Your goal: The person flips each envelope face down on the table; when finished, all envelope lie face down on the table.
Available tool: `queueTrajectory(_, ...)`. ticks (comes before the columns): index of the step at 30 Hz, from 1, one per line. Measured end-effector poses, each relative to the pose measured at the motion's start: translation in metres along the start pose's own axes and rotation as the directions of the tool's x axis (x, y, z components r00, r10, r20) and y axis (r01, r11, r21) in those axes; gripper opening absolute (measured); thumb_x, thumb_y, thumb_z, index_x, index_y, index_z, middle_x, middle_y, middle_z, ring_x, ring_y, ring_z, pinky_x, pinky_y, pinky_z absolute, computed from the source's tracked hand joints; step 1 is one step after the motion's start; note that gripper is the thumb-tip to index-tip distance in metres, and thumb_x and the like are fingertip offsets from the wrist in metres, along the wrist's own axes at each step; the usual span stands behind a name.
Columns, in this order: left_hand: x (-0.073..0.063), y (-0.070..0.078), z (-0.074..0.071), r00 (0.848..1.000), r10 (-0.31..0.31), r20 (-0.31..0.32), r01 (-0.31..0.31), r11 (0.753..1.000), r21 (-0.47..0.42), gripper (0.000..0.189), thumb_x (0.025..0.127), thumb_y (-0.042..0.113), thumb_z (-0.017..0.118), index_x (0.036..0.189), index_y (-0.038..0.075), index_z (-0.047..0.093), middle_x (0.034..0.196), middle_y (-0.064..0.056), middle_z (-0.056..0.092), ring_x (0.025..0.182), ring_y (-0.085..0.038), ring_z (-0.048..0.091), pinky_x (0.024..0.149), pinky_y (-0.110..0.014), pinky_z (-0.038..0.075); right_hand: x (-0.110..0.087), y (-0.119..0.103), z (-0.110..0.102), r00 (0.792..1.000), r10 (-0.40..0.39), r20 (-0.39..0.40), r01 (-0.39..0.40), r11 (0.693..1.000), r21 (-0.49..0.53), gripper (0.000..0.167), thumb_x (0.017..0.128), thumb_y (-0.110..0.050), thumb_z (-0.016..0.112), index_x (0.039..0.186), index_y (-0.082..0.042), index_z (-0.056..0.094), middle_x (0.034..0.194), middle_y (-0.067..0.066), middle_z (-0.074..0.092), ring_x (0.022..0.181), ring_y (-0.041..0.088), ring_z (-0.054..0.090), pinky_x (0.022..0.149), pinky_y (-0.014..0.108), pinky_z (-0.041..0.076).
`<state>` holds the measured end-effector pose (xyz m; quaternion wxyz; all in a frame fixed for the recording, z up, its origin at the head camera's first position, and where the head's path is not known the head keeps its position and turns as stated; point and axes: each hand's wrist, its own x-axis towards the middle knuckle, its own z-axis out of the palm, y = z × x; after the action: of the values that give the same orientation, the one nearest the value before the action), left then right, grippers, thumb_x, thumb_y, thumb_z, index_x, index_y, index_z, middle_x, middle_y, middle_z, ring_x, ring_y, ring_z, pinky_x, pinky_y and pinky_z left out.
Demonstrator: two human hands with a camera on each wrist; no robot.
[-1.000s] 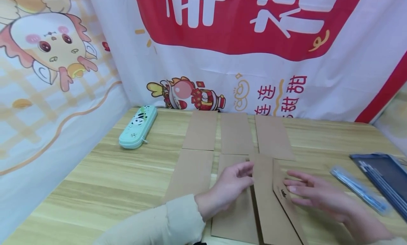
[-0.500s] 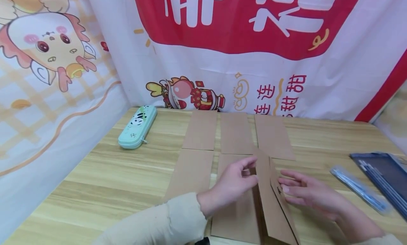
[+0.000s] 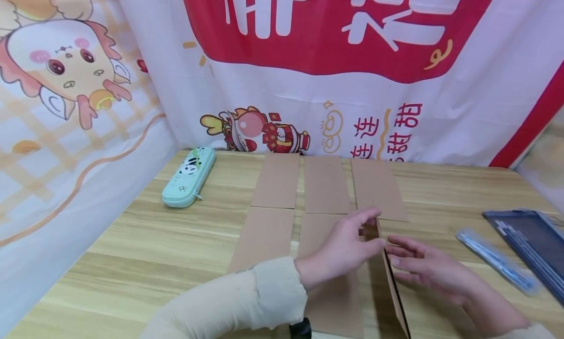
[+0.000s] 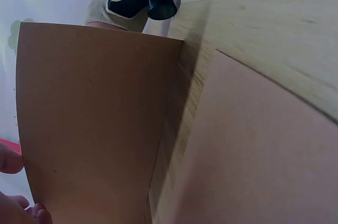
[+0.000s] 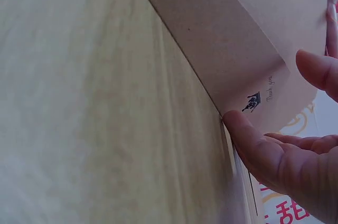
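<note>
A brown kraft-paper envelope [image 4: 95,113] stands on its long edge on the table, its flap side facing right. In the right wrist view, the envelope [image 5: 206,28] bears a small dark print and "Thank you". My left hand [image 3: 345,246] holds its raised edge, the thumb on one side and fingertips on the other. Against the printed side, my right hand [image 3: 434,270] rests relaxed fingers; one fingertip [image 5: 235,121] is at the envelope's lower edge, and the thumb stands apart. Directly left lies another flat brown sheet [image 3: 332,305], partly hidden under my left arm.
More flat brown pieces lie in rows, such as the back-right one [image 3: 379,190] and the front-left one [image 3: 266,236]. A mint panda pencil case [image 3: 189,177] sits at left. Right are a clear packet of pens [image 3: 495,258] and a dark mesh pouch [image 3: 528,246]. A printed cloth [image 3: 264,89] hangs behind.
The envelope has tipped up from a low slant to nearly upright. My left hand has moved right with its raised edge; my right hand has shifted slightly left against it.
</note>
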<state>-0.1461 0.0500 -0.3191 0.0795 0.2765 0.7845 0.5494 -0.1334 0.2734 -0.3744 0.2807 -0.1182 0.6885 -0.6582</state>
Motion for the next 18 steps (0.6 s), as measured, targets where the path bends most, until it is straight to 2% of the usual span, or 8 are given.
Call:
queueTrajectory(2,0.0021,0.0009,0.0019,1.0,0.012,0.006,-0.012,1.0,0.015,0.051,0.085,0.014,0.064,0.133,0.009,0.049,0.133,-0.002,0.051,0.118,-0.01,0.049,0.097,-0.018,0.04,-0.0001,0.001,-0.0009,1.0,-0.005,0.0,0.005,1.0,-0.011,0.07,0.098,-0.013,0.042,0.14,0.015,-0.007,0.147,0.035,0.006,0.112,-0.001,0.047,0.093,0.031,0.048)
queueTrajectory(4,0.0037,0.0013,0.0036,1.0,0.024,0.015,-0.024,1.0,0.019,0.05,0.086,0.015,0.064,0.133,0.01,0.049,0.138,0.0,0.047,0.124,-0.01,0.044,0.101,-0.02,0.037,-0.0003,0.0019,-0.0018,1.0,-0.013,-0.003,0.013,1.0,-0.013,0.07,0.098,-0.012,0.041,0.139,0.016,-0.007,0.147,0.033,0.013,0.111,-0.002,0.047,0.092,0.03,0.048)
queueTrajectory(7,0.0053,0.0024,0.0059,0.999,0.035,0.028,-0.035,0.999,0.014,0.048,0.086,0.014,0.063,0.132,0.011,0.051,0.141,0.001,0.045,0.13,-0.01,0.037,0.105,-0.02,0.032,-0.0007,0.0032,-0.0023,1.0,-0.03,-0.001,0.03,1.0,-0.006,0.07,0.097,-0.011,0.041,0.138,0.018,-0.008,0.146,0.023,0.024,0.11,-0.004,0.048,0.092,0.029,0.048)
queueTrajectory(9,0.0061,0.0036,0.007,0.999,0.039,0.03,-0.04,0.999,0.01,0.047,0.086,0.014,0.063,0.132,0.01,0.052,0.14,0.0,0.046,0.13,-0.009,0.038,0.104,-0.018,0.032,-0.001,0.0041,-0.0023,0.999,-0.049,0.002,0.049,0.999,-0.003,0.07,0.097,-0.009,0.041,0.137,0.02,-0.008,0.145,0.021,0.028,0.11,-0.003,0.049,0.092,0.03,0.049)
queueTrajectory(15,0.0078,0.0073,0.0084,0.998,0.055,0.03,-0.056,0.998,0.033,0.045,0.085,0.014,0.064,0.128,0.009,0.054,0.136,0.0,0.05,0.124,-0.007,0.043,0.1,-0.015,0.035,-0.0025,0.0047,-0.0014,0.999,-0.032,-0.008,0.032,0.999,-0.018,0.07,0.096,-0.009,0.042,0.137,0.019,-0.007,0.144,0.038,0.013,0.11,-0.003,0.048,0.091,0.03,0.049)
queueTrajectory(18,0.0097,0.0081,0.0099,0.997,0.066,0.04,-0.068,0.996,0.058,0.044,0.085,0.015,0.065,0.128,0.009,0.054,0.135,0.001,0.051,0.118,-0.005,0.047,0.097,-0.014,0.038,-0.0042,0.0041,-0.0031,1.0,-0.023,-0.004,0.023,1.0,-0.005,0.071,0.096,-0.008,0.042,0.138,0.018,-0.009,0.143,0.033,0.024,0.11,-0.001,0.049,0.091,0.029,0.049)
